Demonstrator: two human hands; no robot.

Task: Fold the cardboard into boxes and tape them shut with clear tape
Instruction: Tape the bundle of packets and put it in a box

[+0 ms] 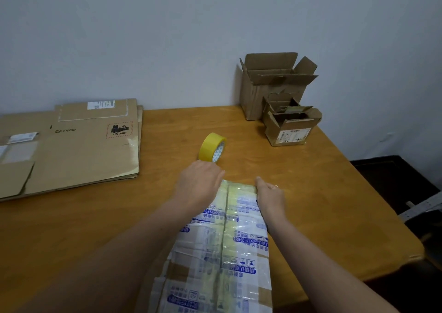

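Observation:
A cardboard box (224, 248) covered in glossy tape and blue printed text lies in front of me on the wooden table (311, 193), its flaps closed along a centre seam. My left hand (199, 183) rests on the box's far left corner, fingers bent over the far edge. My right hand (269, 196) holds the far right corner, fingers curled over the side. A yellow tape roll (212, 147) stands on edge just beyond my left hand.
A stack of flattened cardboard (71, 145) lies at the left of the table. Two opened brown boxes, a tall one (270, 85) and a small one (290, 126), stand at the back right by the wall. The table's right edge drops to a dark floor.

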